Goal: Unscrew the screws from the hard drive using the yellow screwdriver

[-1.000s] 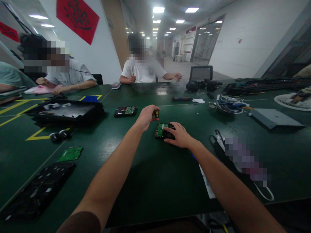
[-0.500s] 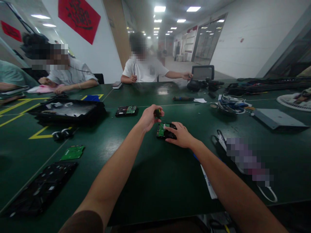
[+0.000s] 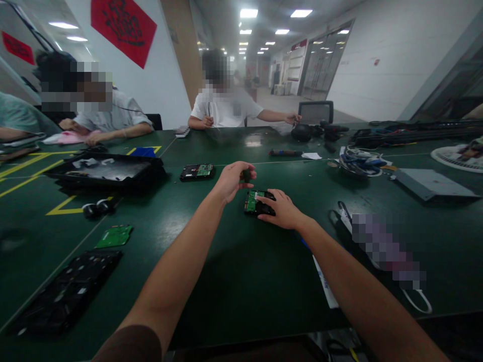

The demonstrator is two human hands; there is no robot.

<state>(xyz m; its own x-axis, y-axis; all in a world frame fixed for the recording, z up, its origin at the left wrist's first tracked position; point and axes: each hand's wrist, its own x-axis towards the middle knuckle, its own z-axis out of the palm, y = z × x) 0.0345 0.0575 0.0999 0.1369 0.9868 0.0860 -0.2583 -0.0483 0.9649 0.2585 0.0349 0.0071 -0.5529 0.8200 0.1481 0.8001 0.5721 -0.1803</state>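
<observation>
My left hand (image 3: 233, 181) is closed around the dark handle of a screwdriver (image 3: 246, 176), held roughly upright over the far left end of a hard drive (image 3: 250, 205). The screwdriver's tip is too small to make out. The drive lies on the green table with its green circuit board facing up. My right hand (image 3: 281, 208) grips the drive from the right, fingers over its top and thumb at the near side, hiding its right part. Farther left lies a second hard drive (image 3: 196, 172), also with its board showing.
To the left are a loose green circuit board (image 3: 114, 236), a black panel (image 3: 68, 291) and a black tray (image 3: 105, 171). On the right are a metal box (image 3: 433, 185), bundled cables (image 3: 360, 163) and a strapped pouch (image 3: 388, 251). Two co-workers sit across the table.
The screwdriver handle has turned slightly in my left hand, and those fingers have shifted a little. My right hand and the hard drive stay in place.
</observation>
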